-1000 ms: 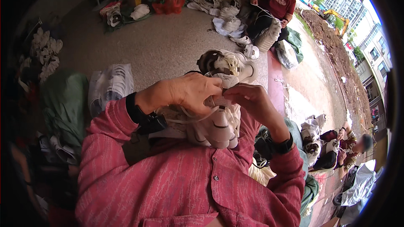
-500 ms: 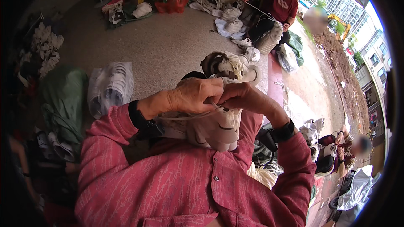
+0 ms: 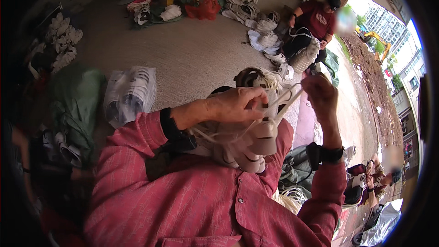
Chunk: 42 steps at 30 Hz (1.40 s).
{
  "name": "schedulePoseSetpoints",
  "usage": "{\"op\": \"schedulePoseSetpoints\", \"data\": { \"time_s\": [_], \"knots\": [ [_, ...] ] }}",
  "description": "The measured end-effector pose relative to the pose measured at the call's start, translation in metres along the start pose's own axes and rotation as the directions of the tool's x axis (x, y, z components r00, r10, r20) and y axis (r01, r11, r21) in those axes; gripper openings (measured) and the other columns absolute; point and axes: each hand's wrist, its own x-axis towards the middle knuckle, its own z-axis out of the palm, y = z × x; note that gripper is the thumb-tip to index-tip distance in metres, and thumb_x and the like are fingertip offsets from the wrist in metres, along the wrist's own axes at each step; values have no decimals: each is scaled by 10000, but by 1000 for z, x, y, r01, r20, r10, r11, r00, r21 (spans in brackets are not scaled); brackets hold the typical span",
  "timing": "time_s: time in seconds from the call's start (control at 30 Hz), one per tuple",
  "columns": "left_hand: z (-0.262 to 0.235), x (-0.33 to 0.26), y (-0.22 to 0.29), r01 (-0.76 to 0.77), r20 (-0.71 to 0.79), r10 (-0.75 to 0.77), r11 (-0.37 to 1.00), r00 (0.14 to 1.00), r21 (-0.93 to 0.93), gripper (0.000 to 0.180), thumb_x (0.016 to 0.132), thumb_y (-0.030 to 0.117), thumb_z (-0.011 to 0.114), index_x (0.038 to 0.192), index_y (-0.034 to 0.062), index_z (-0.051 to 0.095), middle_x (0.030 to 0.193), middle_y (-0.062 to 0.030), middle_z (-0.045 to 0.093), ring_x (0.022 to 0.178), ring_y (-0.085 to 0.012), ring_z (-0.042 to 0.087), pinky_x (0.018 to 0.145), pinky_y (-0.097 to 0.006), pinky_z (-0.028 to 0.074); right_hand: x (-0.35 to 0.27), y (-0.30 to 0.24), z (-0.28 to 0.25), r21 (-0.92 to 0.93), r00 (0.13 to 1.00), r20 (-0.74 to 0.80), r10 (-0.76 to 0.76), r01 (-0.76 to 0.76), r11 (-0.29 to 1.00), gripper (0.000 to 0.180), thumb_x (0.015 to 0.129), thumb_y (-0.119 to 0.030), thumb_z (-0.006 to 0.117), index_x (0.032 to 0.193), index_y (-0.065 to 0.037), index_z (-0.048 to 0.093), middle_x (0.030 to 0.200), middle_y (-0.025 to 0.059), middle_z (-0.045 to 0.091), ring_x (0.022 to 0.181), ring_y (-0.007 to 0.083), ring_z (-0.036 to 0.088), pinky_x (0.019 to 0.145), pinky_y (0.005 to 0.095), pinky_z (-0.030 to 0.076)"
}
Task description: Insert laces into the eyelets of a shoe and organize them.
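Observation:
Over my lap lies a bundle of white and beige shoe uppers [image 3: 263,142], nested in one another. My right hand [image 3: 322,93] is raised to the right of it, fingers pinched on a white shoelace [image 3: 289,103] that stretches taut from the front upper. My left hand [image 3: 238,104] is at the top left of that upper, its fingers curled against the edge; the exact grip is partly hidden. A loose loop of lace hangs blurred below the left hand. Beyond my hands, more uppers with brown linings [image 3: 249,77] continue the bundle.
To the left stand a clear plastic bag of uppers [image 3: 130,93] and a green sack [image 3: 77,105]. Loose laces [image 3: 292,197] lie by my right side. A co-worker [image 3: 315,23] sits at far right with uppers; another person [image 3: 372,178] sits at lower right.
My right hand has swung away to the right and up, drawing the lace out. My left hand stays by the upper. The view has shifted slightly.

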Motion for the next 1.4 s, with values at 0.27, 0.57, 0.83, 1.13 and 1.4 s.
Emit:
{"op": "schedulePoseSetpoints", "data": {
  "time_s": [0.27,0.57,0.83,1.13,1.4],
  "knots": [
    [21,14,5,-76,-118,23,881,993,-467,311,930,195,678,1169,-1,645,934,26,648,822,-25,528,742,-217,460,-36,-45,45,-31,967,233,-101,111,993,91,865,63,596,907,15,660,825,52,566,645,117,593,555,235,458],
    [28,-2,12,-1,-211,-144,824,967,-566,299,1013,290,543,1145,63,685,784,30,653,648,-6,531,594,-191,462,-38,-25,48,369,938,200,284,-340,865,77,883,-40,688,953,-14,673,772,0,659,621,30,562,510,171,434],
    [36,-5,3,47,-119,-131,843,984,-535,322,1009,301,551,1168,49,673,698,21,630,608,-16,525,552,-193,442,-38,-29,51,276,901,286,327,-404,872,117,843,-12,728,953,-12,689,786,8,680,638,33,573,531,184,450],
    [38,-4,0,21,-68,-84,768,994,-640,235,987,248,593,1042,48,705,701,20,632,620,-34,553,573,-204,458,-37,-22,62,379,961,252,116,-208,902,83,851,3,719,927,-1,687,800,21,690,651,56,591,553,187,452],
    [39,-8,5,60,-62,-144,714,988,-697,232,973,254,612,1007,48,714,688,23,617,627,-42,559,586,-206,464,-40,-13,53,408,894,372,249,-398,822,95,842,-15,737,919,9,688,876,36,661,737,76,603,606,205,470]
  ]
}}
